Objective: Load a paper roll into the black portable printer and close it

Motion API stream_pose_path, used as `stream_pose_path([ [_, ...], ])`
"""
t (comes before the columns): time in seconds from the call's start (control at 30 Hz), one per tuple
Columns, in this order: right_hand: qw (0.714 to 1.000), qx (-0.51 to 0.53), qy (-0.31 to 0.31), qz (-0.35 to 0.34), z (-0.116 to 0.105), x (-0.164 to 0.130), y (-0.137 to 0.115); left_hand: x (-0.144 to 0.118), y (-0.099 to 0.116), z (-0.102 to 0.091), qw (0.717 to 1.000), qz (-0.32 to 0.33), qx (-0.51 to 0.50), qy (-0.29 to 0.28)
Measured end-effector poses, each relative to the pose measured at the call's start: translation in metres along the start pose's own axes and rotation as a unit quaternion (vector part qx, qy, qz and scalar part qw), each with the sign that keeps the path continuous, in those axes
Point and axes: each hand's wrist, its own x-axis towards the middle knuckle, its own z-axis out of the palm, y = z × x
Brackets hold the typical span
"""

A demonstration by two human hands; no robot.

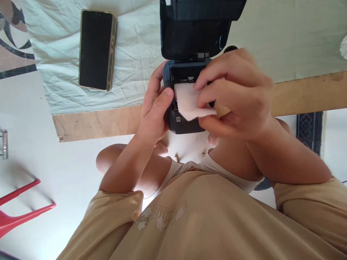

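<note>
A small dark portable printer (184, 127) is at the table's front edge, with its black lid (193, 38) swung up and back. My left hand (155, 103) grips the printer's left side, thumb on its rim. Over the open compartment is a piece of white paper (189, 101) with an uneven lower edge. My right hand (238, 95) pinches this paper between thumb and fingers, above the printer's right side. The fingers and the paper hide most of the compartment's inside.
A dark-screened phone (95, 50) lies on the pale green cloth (132, 43) to the left. The wooden table edge (306, 92) runs across in front of my knees. Behind my right hand a round black object (230, 48) partly shows. Red legs (27, 213) stand on the floor at left.
</note>
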Motion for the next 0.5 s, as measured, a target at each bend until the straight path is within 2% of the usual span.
stream_pose_path([
  [0.1,0.998,0.034,0.032,-0.043,0.009,-0.004,-0.001,-0.003,0.004,0.008,1.000,-0.006,0.012,-0.005],
  [0.27,0.997,0.061,-0.002,-0.045,0.003,-0.004,0.006,-0.007,0.001,0.009,0.997,-0.004,0.064,-0.048],
  [0.37,0.999,0.041,-0.021,-0.015,-0.008,-0.002,0.011,-0.002,-0.010,-0.006,0.994,0.003,0.083,-0.073],
  [0.5,0.998,0.008,-0.006,0.066,-0.014,0.003,0.010,0.019,-0.036,-0.037,0.985,0.028,0.091,-0.142],
])
